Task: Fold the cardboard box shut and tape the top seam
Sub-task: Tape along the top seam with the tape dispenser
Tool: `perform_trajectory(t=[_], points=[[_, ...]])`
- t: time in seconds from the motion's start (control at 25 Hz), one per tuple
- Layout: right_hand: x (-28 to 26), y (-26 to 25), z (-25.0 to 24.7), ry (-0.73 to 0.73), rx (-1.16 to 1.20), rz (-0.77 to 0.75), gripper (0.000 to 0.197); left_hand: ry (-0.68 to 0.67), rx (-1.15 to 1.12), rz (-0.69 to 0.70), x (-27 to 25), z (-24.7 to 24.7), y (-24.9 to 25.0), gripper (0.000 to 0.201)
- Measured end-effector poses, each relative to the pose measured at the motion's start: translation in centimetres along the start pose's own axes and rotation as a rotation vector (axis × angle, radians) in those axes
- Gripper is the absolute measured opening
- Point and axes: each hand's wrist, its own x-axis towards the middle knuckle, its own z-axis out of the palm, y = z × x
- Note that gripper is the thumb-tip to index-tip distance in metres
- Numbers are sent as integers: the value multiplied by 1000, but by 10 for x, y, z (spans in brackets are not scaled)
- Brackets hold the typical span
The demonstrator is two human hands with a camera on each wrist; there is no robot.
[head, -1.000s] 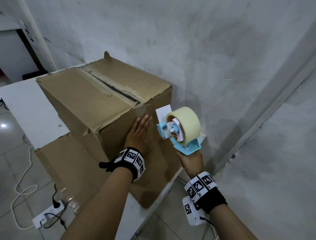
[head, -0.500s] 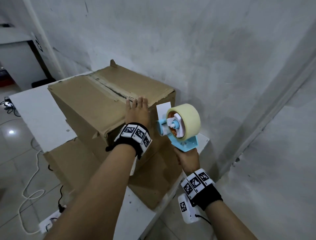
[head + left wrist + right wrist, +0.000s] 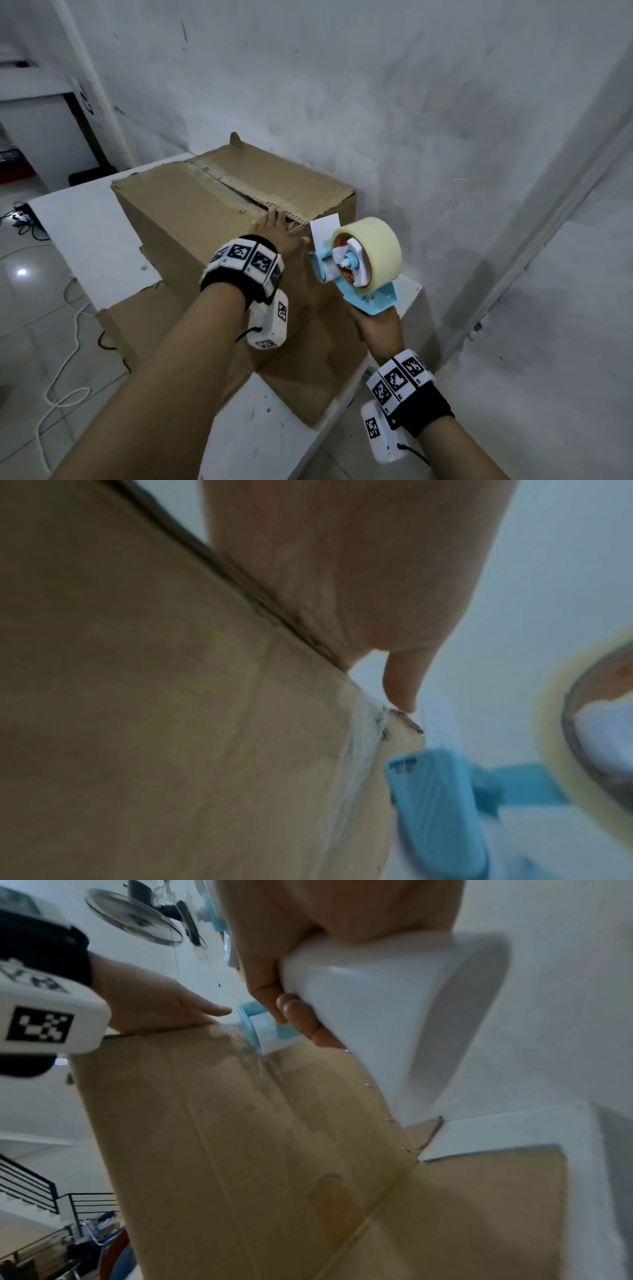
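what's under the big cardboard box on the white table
A flattened sheet of cardboard lies under the cardboard box, sticking out at the near side over the white table. How far it runs beneath is hidden by the box.

cardboard box (image 3: pixel 191 219): brown | tape dispenser (image 3: pixel 356 274): light blue, white | tape roll (image 3: pixel 380 246): pale yellow

The brown cardboard box (image 3: pixel 219 219) fills most of the white table (image 3: pixel 82 219), its 3 o'clock side close to the grey wall (image 3: pixel 411 102) (a narrow gap only). Above the lid is open air; the blue tape dispenser (image 3: pixel 356 270) blocks the 5 o'clock corner.
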Motion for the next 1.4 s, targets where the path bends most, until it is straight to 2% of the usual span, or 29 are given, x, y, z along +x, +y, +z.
perform_trajectory(t=[0.08,0.16,0.28,0.44,0.52,0.68,0.8,0.92,1.12,1.4], points=[[0,-21,2,-11,5,-27,21,67,-156,108,-19,0,-10,57],[5,-40,11,46,34,-57,19,143,-242,164,-41,2,-19,47],[9,-67,24,66,146,-84,30,125,-33,206,-55,8,-27,53],[7,-87,29,39,159,-168,20,124,-136,252,-48,-16,-31,51],[12,-90,32,54,125,-118,26,65,-158,256,-39,-39,-38,48],[35,-98,41,109,85,-45,37,-94,74,276,-12,-75,-56,49],[46,-104,45,146,156,-36,20,-190,185,343,10,-87,-66,50],[54,-102,48,203,177,-15,20,-251,286,423,29,-89,-67,49],[58,-99,58,316,227,-14,22,-449,247,452,41,-72,-63,50],[52,-107,69,405,260,28,20,-472,320,468,37,-65,-65,56]])
